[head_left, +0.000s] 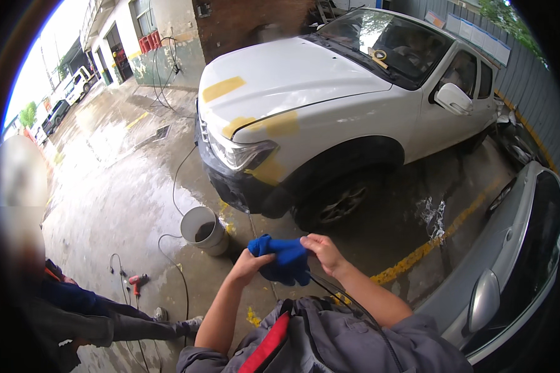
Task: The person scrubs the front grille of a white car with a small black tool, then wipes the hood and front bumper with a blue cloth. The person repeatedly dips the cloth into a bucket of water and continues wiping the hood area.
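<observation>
In front of my body, a soft blue glove (283,261) hangs between my two hands, bunched on its left and with finger-like lobes drooping below. My left hand (249,263) grips its left side, thumb lying across the fabric. At its upper right edge my right hand (323,252) pinches it between thumb and fingers. The glove is held above the wet concrete floor, apart from the white pickup truck (305,74) ahead. Yellowish filler patches mark the truck's hood and front fender, around the headlight (239,154).
A whitish bucket (204,231) with dark contents stands by the front bumper. Cables and a red power tool (138,283) lie on the floor at left, near another person's legs (137,320). A grey car (498,267) stands close at right. A tape roll (379,55) rests by the windshield.
</observation>
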Available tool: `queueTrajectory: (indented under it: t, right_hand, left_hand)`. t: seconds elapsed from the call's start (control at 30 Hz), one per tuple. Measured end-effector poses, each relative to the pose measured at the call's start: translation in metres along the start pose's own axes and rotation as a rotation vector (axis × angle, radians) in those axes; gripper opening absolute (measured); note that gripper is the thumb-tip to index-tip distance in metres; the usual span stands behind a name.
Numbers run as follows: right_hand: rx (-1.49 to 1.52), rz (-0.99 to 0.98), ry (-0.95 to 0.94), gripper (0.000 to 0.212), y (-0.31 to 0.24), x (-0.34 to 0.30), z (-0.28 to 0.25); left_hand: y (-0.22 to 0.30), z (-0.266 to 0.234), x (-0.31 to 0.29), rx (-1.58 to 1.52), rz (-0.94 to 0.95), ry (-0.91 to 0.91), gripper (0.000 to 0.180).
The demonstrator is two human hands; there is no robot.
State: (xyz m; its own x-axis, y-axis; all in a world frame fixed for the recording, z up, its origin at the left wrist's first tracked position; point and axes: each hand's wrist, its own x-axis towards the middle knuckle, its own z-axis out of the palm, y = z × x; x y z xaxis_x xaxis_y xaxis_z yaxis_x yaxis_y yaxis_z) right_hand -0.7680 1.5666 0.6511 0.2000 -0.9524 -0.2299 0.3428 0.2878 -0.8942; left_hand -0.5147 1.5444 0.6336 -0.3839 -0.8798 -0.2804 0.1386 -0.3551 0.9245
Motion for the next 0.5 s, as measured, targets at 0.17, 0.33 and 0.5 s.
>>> queueTrajectory:
  t: [0.17, 0.33, 0.5]
  right_hand:
    - [-0.086, -0.212, 0.213, 0.02, -0.013, 0.001, -0.008]
    - [-0.206, -0.401, 0.203, 0.022, -0.045, -0.008, -0.016]
    - [-0.673, -0.752, 0.216, 0.016, -0.062, -0.002, 0.011]
  left_hand:
    - [0.0, -0.049, -0.014, 0.107, -0.213, 0.201, 0.031]
    - [0.046, -0.069, -0.042, -0.082, -0.03, 0.05, 0.032]
    - [0.063, -0.07, -0.049, -0.095, 0.131, 0.118, 0.036]
